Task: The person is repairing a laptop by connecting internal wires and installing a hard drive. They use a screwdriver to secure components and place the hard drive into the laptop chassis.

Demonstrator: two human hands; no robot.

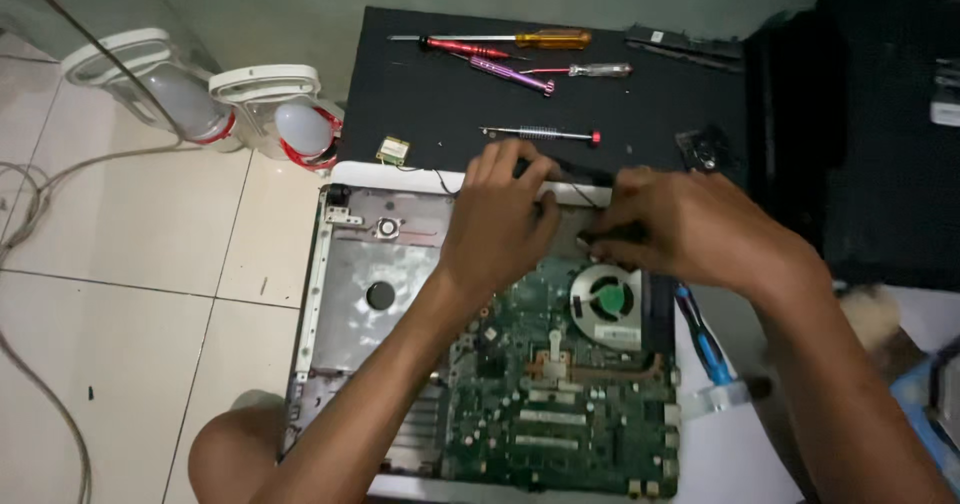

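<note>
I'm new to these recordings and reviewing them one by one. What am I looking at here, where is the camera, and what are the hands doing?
This is one picture from a camera worn on a person's head, looking down. No robot is involved: the left hand and right hand are the person's own. They rest on the far edge of an opened white laptop base, gripping a dark strip-like part; what it is I cannot tell. Inside lie a green circuit board and a round grey cooling fan. Beyond it, on a black mat, lie several screwdrivers, among them one with a yellow handle. A blue-handled tool lies to the right.
</note>
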